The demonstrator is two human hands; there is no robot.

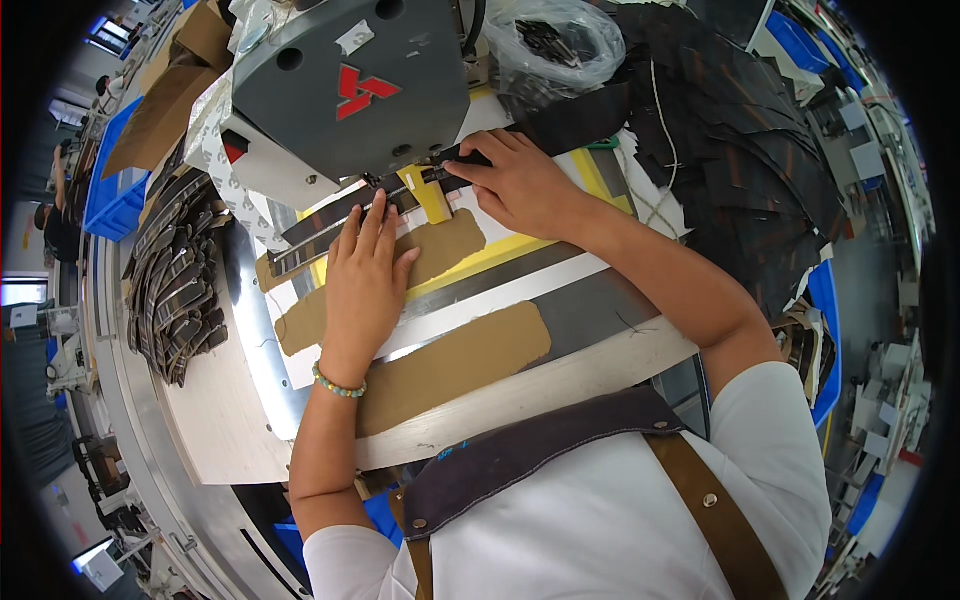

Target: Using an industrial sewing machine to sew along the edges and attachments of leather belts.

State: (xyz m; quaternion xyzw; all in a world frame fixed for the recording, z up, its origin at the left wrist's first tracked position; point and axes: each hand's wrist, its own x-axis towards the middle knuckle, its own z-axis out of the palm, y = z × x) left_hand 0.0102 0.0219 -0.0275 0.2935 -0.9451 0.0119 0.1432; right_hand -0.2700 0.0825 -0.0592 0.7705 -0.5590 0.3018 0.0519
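A large grey sewing machine head (350, 90) stands over the work table. In front of it runs a narrow dark strip (310, 247) with lighter lines along it. My left hand (365, 275) lies on the work surface with its fingers stretched out, the fingertips at the strip. My right hand (530, 190) is closed, thumb and forefinger pinching a black fabric band (575, 120) beside the machine's needle area. Between my hands sits a yellow guide piece (431, 198). The machine head partly covers the stitching spot.
Brown patches (460, 360) and yellow tape (480, 260) cover parts of the table. A heap of dark strips (178, 285) lies left, layered black fabric pieces (745, 150) right. A clear plastic bag (590, 55) sits behind; a cardboard box (160, 110) and blue bin (115, 190) stand far left.
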